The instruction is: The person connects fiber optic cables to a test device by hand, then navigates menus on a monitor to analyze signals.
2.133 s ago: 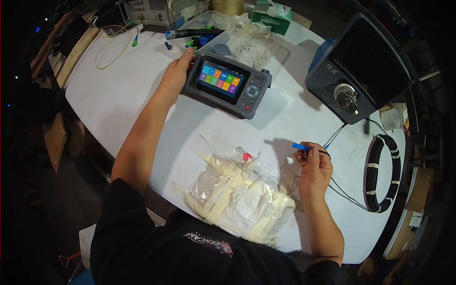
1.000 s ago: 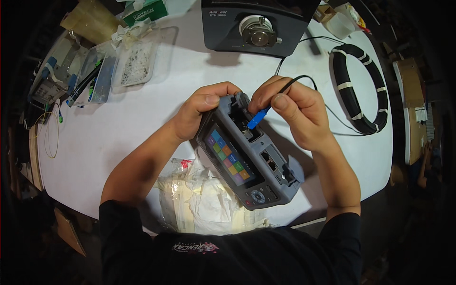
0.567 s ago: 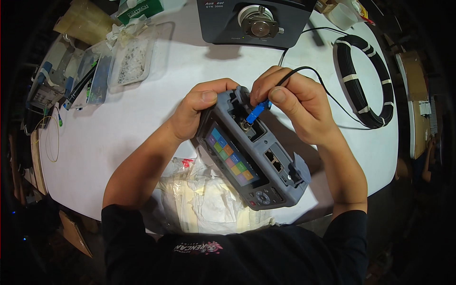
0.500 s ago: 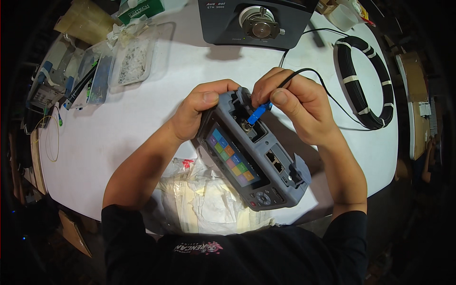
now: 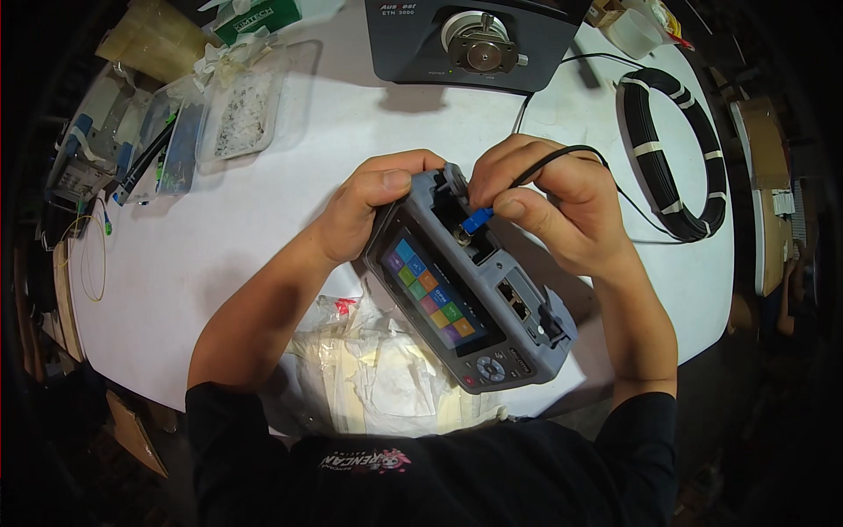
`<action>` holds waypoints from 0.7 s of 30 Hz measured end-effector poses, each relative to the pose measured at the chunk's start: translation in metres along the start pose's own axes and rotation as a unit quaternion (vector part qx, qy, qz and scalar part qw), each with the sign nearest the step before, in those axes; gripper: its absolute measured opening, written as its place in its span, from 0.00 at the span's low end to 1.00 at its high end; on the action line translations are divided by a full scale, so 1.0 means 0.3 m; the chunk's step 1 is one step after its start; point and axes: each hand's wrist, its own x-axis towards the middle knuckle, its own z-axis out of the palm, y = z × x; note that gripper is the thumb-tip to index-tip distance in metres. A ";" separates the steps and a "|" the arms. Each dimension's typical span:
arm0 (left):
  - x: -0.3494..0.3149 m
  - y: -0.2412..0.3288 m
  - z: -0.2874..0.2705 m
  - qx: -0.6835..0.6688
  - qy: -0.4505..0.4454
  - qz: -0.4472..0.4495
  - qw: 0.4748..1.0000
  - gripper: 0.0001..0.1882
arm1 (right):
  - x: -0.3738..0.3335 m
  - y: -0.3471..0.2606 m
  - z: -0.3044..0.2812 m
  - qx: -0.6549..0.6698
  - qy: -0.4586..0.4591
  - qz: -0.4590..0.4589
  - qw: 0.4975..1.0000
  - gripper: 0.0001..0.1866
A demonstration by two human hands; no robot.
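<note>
My left hand (image 5: 376, 195) grips the upper left end of a grey handheld fibre tester (image 5: 428, 351), thumb over its edge. The tester is tilted, and its lit screen (image 5: 435, 294) shows coloured tiles. Between the thumb and fingers of my right hand (image 5: 562, 202) is a blue fibre connector (image 5: 477, 220) on a black cable (image 5: 571, 149). The connector's tip is at a metal port (image 5: 464, 235) in the tester's open top bay; whether it is fully seated I cannot tell. Network sockets (image 5: 514, 301) show further along that same side, beside a raised grey cover flap.
A dark bench machine (image 5: 404, 53) with a round metal fitting stands at the back. The cable runs toward a taped black coil (image 5: 645, 145) on the right. Plastic trays (image 5: 211, 145) stand at the far left. A plastic-wrapped bundle (image 5: 351, 386) lies close to my body.
The tester has tipped slightly, its lower end shifting a little right. My right hand has moved slightly right and down with the connector, still at the port.
</note>
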 end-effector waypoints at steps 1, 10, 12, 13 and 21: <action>0.001 -0.001 0.001 -0.004 -0.003 -0.002 1.000 0.35 | -0.001 0.003 0.002 -0.001 0.000 0.001 1.000 0.10; 0.003 -0.004 0.003 -0.001 -0.004 0.000 1.000 0.34 | -0.017 0.022 0.005 0.048 0.042 0.047 0.997 0.09; 0.000 0.003 0.006 0.002 -0.002 -0.001 1.000 0.35 | -0.014 0.006 -0.001 0.044 0.010 0.068 0.997 0.10; -0.001 0.006 0.006 0.004 -0.001 -0.002 1.000 0.35 | -0.019 0.006 0.002 0.044 0.010 0.068 0.997 0.10; 0.000 0.001 0.003 -0.002 0.001 -0.004 1.000 0.35 | -0.035 0.030 0.029 0.111 0.051 0.119 0.985 0.10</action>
